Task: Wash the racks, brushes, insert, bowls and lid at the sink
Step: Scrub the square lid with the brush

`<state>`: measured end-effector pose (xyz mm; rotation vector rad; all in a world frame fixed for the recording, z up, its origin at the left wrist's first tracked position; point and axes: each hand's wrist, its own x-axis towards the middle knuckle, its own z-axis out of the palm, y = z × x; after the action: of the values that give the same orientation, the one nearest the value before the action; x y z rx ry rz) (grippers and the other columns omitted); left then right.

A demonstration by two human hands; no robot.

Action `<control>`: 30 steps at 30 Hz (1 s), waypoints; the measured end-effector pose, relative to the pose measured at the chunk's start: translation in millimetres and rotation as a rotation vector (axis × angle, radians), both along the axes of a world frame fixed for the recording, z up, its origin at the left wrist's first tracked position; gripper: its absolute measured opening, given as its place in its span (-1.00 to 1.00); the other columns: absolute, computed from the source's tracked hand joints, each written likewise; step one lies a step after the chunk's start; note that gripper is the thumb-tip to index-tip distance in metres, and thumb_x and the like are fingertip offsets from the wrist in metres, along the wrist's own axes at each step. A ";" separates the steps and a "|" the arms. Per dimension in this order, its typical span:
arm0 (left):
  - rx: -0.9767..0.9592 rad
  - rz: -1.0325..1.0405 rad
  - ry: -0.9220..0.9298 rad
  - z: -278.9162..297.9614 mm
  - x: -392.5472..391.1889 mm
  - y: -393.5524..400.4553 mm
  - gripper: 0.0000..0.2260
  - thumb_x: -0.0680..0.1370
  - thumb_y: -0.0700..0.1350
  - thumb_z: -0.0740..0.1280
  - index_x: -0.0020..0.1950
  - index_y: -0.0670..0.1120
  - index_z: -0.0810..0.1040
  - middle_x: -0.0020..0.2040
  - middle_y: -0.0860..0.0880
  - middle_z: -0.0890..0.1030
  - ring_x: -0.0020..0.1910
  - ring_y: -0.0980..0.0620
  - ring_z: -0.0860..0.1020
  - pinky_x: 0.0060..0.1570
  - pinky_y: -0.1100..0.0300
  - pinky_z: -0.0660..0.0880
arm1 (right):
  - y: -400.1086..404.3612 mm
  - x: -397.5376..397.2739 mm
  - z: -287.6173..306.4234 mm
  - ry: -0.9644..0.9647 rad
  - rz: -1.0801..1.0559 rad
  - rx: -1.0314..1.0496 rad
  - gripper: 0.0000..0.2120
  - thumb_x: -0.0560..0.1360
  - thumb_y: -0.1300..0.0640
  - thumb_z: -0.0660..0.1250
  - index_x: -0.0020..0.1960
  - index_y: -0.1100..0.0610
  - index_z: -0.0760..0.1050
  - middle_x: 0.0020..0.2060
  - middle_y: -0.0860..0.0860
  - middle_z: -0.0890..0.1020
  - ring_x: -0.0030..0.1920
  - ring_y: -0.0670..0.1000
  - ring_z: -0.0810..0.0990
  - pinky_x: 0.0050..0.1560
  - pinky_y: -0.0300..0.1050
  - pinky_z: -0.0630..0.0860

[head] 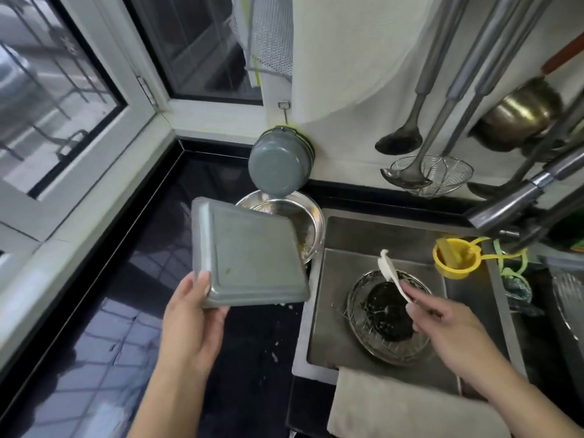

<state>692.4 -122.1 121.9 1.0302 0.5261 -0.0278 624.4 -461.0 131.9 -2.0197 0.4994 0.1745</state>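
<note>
While the left hand (192,324) grips the grey square lid (249,256) at nine o'clock, the right hand (448,324) — fingers pinching a white brush (393,275) — hovers over the round wire rack (390,317).

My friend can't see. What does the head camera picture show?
A person's left hand holds a square grey lid over a black counter, while the right hand pinches a white brush above a round wire rack in the steel sink. Ladles hang on the wall behind.
</note>
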 end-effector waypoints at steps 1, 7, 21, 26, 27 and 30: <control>-0.002 -0.049 -0.016 7.4 -9.4 -12.6 -0.80 0.69 -0.19 0.24 0.24 -0.24 0.56 0.18 -0.20 0.67 0.15 -0.10 0.65 0.22 0.02 0.62 | 1.3 -4.1 9.2 -0.034 0.056 -0.025 -0.64 0.62 0.09 0.32 0.29 -0.32 0.48 -0.15 -0.17 0.65 -0.21 -0.32 0.59 -0.32 -0.54 0.38; -0.022 -0.350 0.001 28.0 -29.2 -109.4 -0.80 0.69 -0.22 0.25 0.21 -0.27 0.62 0.11 -0.25 0.71 0.07 -0.14 0.70 0.09 0.01 0.63 | 14.7 -16.0 37.3 -0.208 0.469 -0.439 -0.53 0.67 -0.05 0.15 0.48 -0.46 0.16 -0.13 -0.24 0.52 -0.09 -0.15 0.52 -0.09 -0.21 0.52; 0.226 -0.525 -0.075 11.8 -54.1 -156.7 -0.68 0.68 -0.08 0.30 0.06 -0.39 0.54 -0.07 -0.23 0.63 -0.05 -0.14 0.57 0.07 -0.06 0.46 | -10.8 3.6 41.7 -0.232 0.352 -0.698 -0.57 0.68 0.02 0.13 0.51 -0.26 0.29 -0.29 -0.06 0.47 -0.30 0.00 0.53 -0.27 0.06 0.59; 0.247 -0.507 -0.139 6.9 -54.9 -153.4 -0.69 0.64 -0.04 0.31 0.01 -0.31 0.60 -0.10 -0.20 0.63 -0.08 -0.15 0.55 0.03 -0.05 0.46 | 27.6 -30.5 36.2 -0.221 0.515 -0.648 -0.53 0.69 0.02 0.08 0.56 -0.24 0.15 -0.26 -0.05 0.47 -0.27 -0.02 0.52 -0.24 0.01 0.59; 0.250 -0.501 -0.139 5.2 -55.8 -153.4 -0.71 0.65 -0.05 0.31 0.05 -0.30 0.62 -0.05 -0.18 0.67 -0.05 -0.17 0.59 0.06 -0.05 0.49 | 26.4 -29.8 35.6 -0.213 0.517 -0.648 -0.53 0.69 0.02 0.08 0.56 -0.24 0.16 -0.25 -0.05 0.47 -0.27 -0.03 0.52 -0.24 -0.01 0.58; 0.327 -0.518 -0.102 -0.5 -65.6 -163.1 -0.77 0.73 -0.14 0.22 0.09 -0.17 0.67 0.01 -0.21 0.72 0.02 -0.12 0.66 0.11 -0.04 0.54 | 9.3 12.0 37.0 -0.167 0.158 -0.604 -0.54 0.69 0.07 0.12 0.57 -0.14 0.23 -0.26 -0.04 0.50 -0.30 -0.06 0.54 -0.36 -0.13 0.51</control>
<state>626.7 -285.2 121.4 1.4595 0.1598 -0.3560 636.4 -451.7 169.0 -2.6384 0.3041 -0.0611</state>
